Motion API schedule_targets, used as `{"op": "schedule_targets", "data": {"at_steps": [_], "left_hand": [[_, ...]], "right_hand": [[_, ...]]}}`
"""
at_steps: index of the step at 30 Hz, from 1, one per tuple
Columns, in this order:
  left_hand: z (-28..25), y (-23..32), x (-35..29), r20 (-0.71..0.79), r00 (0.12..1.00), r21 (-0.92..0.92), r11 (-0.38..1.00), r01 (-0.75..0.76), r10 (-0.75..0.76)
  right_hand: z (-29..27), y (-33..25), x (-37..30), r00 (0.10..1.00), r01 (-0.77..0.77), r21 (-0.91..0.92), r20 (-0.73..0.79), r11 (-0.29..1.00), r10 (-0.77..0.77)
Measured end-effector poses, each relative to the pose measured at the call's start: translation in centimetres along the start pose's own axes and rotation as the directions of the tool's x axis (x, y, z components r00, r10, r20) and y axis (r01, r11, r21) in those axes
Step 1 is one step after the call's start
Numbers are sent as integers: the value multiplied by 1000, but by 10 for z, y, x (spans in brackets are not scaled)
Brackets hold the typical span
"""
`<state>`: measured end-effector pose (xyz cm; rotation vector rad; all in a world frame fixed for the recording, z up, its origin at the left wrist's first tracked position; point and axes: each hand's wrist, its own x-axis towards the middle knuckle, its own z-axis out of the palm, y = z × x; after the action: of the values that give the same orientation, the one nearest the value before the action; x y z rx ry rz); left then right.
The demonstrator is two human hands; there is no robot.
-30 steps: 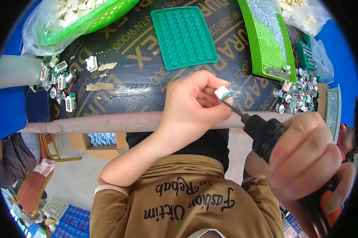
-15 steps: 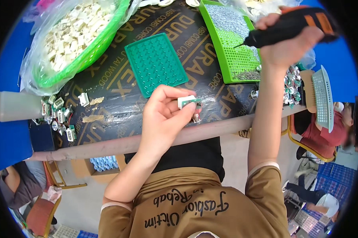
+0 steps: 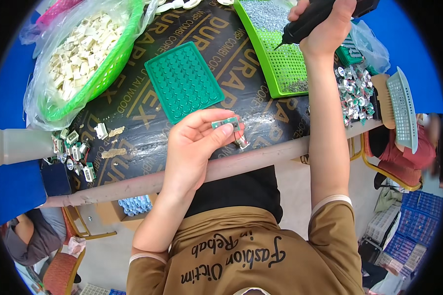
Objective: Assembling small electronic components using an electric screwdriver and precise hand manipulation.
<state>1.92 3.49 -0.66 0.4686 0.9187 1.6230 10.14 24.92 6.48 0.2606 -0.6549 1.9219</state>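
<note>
My left hand (image 3: pixel 189 150) is closed in a pinch on a small green circuit board (image 3: pixel 225 124), held above the near edge of the table. A small silvery part (image 3: pixel 242 142) hangs from the board on a thin red wire. Up at the right, my right hand (image 3: pixel 328 35) grips a black electric screwdriver (image 3: pixel 304 23), partly cut off by the picture's top. Its thin bit points down over a bright green perforated tray (image 3: pixel 286 69) of loose screws. Just beyond my left hand lies a flat dark-green moulded tray (image 3: pixel 184 81).
A green basket (image 3: pixel 103 86) lined with clear plastic holds white plastic pieces at the far left. Small board assemblies (image 3: pixel 74 150) lie beside a translucent container (image 3: pixel 22 146). More assemblies (image 3: pixel 354 96) are heaped at the right, near an upright pale basket (image 3: pixel 403 110).
The whole view has shifted a little. My right hand and the screwdriver have moved slightly left and up, and the tool is tilted more steeply. The board in my left hand has turned.
</note>
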Motion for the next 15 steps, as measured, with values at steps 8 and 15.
{"op": "schedule_targets", "data": {"at_steps": [8, 15], "left_hand": [[2, 1, -1, -43, 999, -18, 1000, 14, -15], [4, -1, -4, -66, 997, -8, 999, -35, 35]], "right_hand": [[-4, -2, 0, 909, 299, -887, 154, 351, -386], [-4, -3, -1, 914, 293, -884, 148, 365, -377]]}}
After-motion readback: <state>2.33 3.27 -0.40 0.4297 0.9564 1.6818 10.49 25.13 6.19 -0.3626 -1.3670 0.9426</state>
